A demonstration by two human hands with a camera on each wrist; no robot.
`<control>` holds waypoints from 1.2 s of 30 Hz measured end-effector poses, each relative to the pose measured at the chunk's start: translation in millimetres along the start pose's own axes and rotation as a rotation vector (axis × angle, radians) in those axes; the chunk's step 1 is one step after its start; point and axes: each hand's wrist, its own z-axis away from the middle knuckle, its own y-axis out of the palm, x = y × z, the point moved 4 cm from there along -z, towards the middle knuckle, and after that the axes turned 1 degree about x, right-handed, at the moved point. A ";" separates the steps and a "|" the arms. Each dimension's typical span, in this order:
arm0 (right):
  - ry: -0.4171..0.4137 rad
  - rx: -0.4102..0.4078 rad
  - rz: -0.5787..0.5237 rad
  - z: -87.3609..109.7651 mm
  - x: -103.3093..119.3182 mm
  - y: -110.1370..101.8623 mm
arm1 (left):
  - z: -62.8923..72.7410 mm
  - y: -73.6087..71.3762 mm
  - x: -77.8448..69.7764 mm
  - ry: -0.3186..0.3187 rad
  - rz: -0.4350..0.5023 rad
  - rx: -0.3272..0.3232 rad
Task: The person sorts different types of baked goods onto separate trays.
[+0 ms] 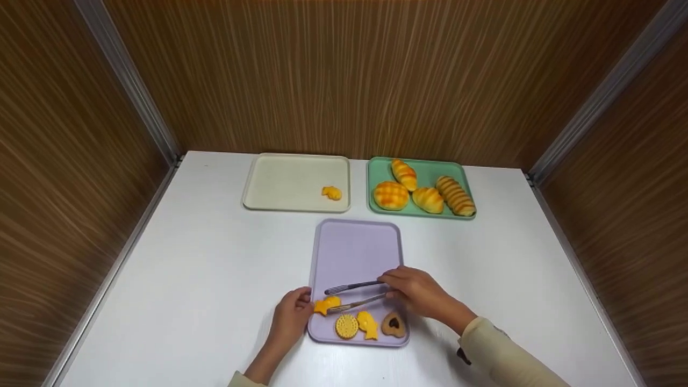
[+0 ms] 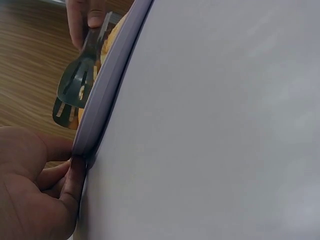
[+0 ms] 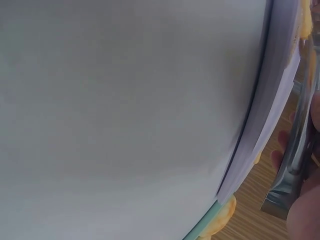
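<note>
My right hand (image 1: 422,293) grips metal tongs (image 1: 352,287), whose slotted ends are spread apart over the lilac tray (image 1: 359,247). The lower arm of the tongs lies beside a yellow cookie (image 1: 321,307), partly covering it; its full shape is hard to tell. My left hand (image 1: 290,320) pinches the tray's left rim between thumb and fingers, as the left wrist view shows. Along the tray's near end lie a round dotted cookie (image 1: 346,326), a yellow fish-shaped cookie (image 1: 367,324) and a brown heart cookie (image 1: 393,324) with a dark centre.
Behind the lilac tray, a cream tray (image 1: 290,180) holds one small yellow cookie (image 1: 332,193). A green tray (image 1: 430,166) to its right carries several bread pieces, among them a striped roll (image 1: 456,195). Wood-grain panels (image 1: 322,75) enclose the white table (image 1: 204,269) on three sides.
</note>
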 end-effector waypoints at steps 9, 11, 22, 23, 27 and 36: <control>0.075 0.026 -0.026 1.6 -2.6 1.2 | 1.4 -0.6 0.4 0.002 -0.007 -0.001; 0.068 0.032 -0.030 0.3 -1.0 1.5 | 1.3 -0.4 0.4 0.000 -0.004 -0.002; 0.059 -0.034 0.010 1.6 1.8 6.1 | 1.1 0.5 0.5 0.019 -0.005 0.000; 0.064 -0.038 0.004 2.3 1.5 6.3 | 0.8 0.8 0.8 0.013 -0.004 -0.001; 0.080 -0.046 -0.013 5.7 -0.1 7.0 | 0.1 0.9 1.6 0.008 -0.001 0.002; 0.132 -0.071 -0.043 12.1 -3.2 5.1 | 0.4 -0.1 2.1 0.019 -0.002 0.004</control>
